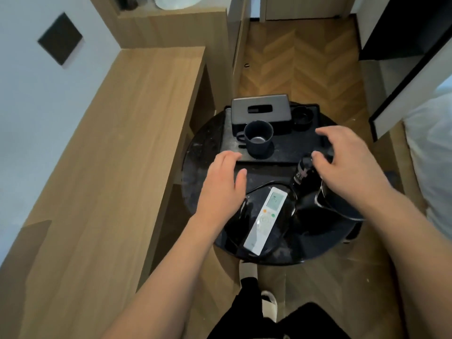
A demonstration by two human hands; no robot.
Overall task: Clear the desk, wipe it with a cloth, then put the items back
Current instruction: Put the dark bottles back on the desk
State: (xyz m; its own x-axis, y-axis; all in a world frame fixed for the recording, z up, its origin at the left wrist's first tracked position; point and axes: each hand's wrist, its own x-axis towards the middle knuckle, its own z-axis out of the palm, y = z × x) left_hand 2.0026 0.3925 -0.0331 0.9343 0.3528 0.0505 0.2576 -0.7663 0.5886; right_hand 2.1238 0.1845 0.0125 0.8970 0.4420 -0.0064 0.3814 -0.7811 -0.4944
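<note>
A bare wooden bench (117, 148) runs down the left of the frame beside a round black bench (203, 152) at centre. The left hand (221, 184), grip open and holding nothing, hovers by the tray (291, 150) carrying a mug (258, 140) and tissue box (261, 110). Below lies a white remote (265, 221); right of centre, the right hand (347, 162) spreads, grip loosely open, over a black hair dryer (303, 172).

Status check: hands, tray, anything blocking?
Both hands open, left hand and right hand over the round table, holding nothing. Tray loaded: mug, tissue box. Remote and cable lie in front.
</note>
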